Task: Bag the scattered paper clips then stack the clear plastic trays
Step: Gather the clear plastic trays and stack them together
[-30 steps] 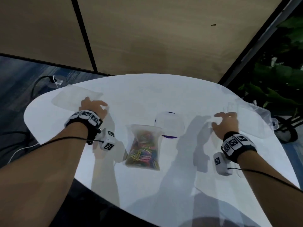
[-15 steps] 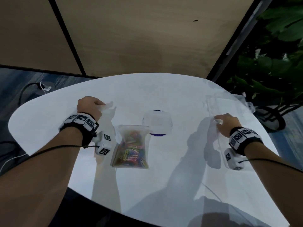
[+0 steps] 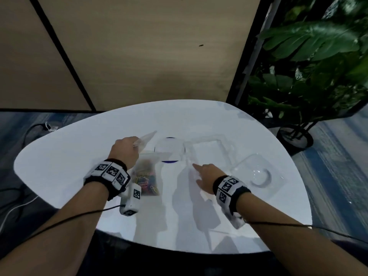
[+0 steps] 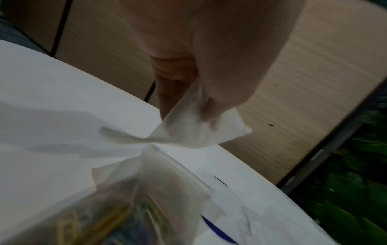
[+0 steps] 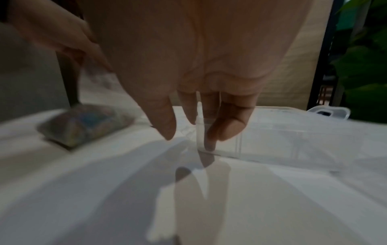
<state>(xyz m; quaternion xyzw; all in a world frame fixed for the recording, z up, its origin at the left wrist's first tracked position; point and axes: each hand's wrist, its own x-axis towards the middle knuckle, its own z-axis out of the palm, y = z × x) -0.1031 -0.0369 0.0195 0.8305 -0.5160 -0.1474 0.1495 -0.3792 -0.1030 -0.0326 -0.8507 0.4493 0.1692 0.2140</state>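
Clear plastic fills both my hands now. My left hand (image 3: pixel 125 150) is raised over the zip bag of paper clips (image 3: pixel 146 179), fingers pinching 1 clear tray (image 3: pixel 144 139) tilted on edge. My right hand (image 3: pixel 206 177) reaches forward, fingers loosely spread, fingertips touching the near wall of a second clear tray (image 3: pixel 209 150) on the white table (image 3: pixel 79 148). Since 0.5 s ago, both hands have swung inward toward the centre.

Bare forearms, black wristbands (image 3: pixel 108 177) with checkered white tags, cabled.
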